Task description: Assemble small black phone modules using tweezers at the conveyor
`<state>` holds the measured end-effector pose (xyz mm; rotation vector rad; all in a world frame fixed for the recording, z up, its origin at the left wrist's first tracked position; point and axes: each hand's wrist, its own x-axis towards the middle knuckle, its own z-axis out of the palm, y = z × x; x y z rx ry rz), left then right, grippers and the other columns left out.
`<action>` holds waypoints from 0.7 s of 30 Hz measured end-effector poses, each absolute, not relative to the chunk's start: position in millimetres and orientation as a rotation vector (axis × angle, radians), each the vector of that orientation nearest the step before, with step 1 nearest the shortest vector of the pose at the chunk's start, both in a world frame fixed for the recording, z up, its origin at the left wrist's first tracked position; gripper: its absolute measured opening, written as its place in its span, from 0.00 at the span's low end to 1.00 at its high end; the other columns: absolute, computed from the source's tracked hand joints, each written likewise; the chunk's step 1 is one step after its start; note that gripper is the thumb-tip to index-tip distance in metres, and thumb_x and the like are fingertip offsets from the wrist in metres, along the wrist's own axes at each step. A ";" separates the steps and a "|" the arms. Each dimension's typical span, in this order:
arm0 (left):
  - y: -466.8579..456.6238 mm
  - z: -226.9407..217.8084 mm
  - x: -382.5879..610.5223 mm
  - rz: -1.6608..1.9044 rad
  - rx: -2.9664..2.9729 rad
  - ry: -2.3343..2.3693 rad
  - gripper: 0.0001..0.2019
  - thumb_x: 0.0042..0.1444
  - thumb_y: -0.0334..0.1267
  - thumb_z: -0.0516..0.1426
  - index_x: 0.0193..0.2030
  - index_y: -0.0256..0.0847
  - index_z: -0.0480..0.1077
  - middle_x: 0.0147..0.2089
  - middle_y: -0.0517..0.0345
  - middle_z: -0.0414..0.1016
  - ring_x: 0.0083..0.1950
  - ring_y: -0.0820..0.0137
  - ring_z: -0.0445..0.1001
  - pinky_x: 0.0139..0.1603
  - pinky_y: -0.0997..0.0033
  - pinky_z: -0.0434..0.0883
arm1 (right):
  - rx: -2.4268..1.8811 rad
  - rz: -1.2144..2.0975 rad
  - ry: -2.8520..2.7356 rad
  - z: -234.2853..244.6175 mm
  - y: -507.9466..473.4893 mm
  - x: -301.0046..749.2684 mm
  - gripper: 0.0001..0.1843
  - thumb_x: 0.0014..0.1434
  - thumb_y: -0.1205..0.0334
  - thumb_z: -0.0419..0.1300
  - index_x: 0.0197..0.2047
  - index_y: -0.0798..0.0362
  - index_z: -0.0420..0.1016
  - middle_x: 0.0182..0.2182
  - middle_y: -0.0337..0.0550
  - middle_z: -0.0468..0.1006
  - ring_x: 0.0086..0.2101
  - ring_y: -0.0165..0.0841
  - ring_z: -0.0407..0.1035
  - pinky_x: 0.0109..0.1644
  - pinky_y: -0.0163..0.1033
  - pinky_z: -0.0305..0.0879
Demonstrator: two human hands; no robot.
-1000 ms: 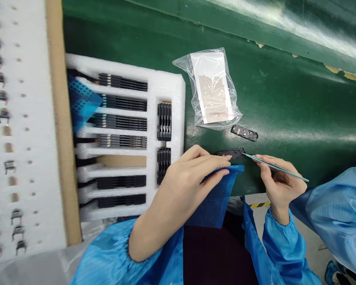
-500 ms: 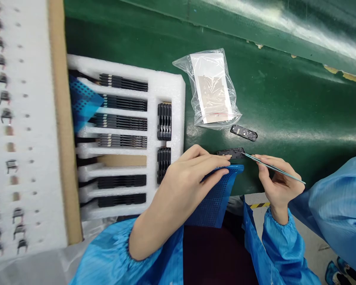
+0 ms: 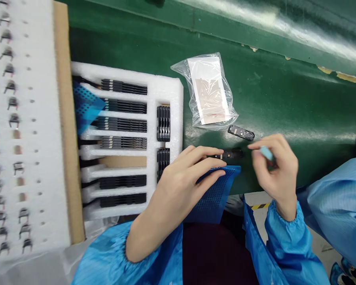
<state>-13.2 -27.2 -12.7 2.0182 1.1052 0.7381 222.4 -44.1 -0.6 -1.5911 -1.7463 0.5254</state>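
Observation:
The fingers of my left hand [image 3: 185, 174] pinch the left end of a small black slotted plastic part [image 3: 233, 153] at the table edge. Below those fingers hangs a blue perforated sheet [image 3: 213, 194]; whether the thumb grips it too is hard to see. To the right, my right hand [image 3: 275, 168] is closed around the tweezers [image 3: 266, 153], apart from the part. Only their light-blue end shows, smeared by motion. A second black part [image 3: 241, 132], dotted with small pale spots, lies flat just beyond the first.
A clear plastic bag [image 3: 210, 89] with white and beige sheets lies behind the parts. At left stands a white foam tray [image 3: 176, 118] holding rows of black parts, beside a foam board [image 3: 44, 138] with small clips. Another person's blue sleeve [image 3: 341, 194] is at right.
The tweezers' tips have left the black part. My right hand has lifted slightly and turned them within its fingers. The left hand stays on the part, and the view has shifted a little.

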 end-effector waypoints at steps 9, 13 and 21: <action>-25.6 -21.1 -5.4 0.670 2.117 1.158 0.06 0.76 0.29 0.61 0.51 0.38 0.81 0.60 0.48 0.83 0.56 0.58 0.82 0.58 0.57 0.82 | -1.688 1.103 -1.899 -3.1 -14.3 218.5 0.06 0.71 0.62 0.70 0.40 0.48 0.78 0.36 0.37 0.81 0.36 0.34 0.75 0.36 0.37 0.68; -25.7 -20.8 -5.4 0.655 2.120 1.170 0.08 0.77 0.30 0.60 0.53 0.37 0.81 0.60 0.48 0.83 0.56 0.58 0.82 0.57 0.56 0.82 | -1.709 1.160 -1.742 -0.3 -13.6 222.3 0.07 0.72 0.58 0.68 0.39 0.48 0.82 0.32 0.35 0.82 0.31 0.31 0.72 0.35 0.36 0.65; -28.4 -21.9 -7.5 0.690 2.081 1.161 0.07 0.77 0.30 0.60 0.51 0.39 0.81 0.61 0.50 0.83 0.58 0.59 0.82 0.60 0.57 0.81 | -1.821 0.891 -1.382 -15.5 -2.3 237.2 0.09 0.66 0.54 0.73 0.38 0.50 0.87 0.28 0.36 0.79 0.27 0.29 0.64 0.33 0.38 0.63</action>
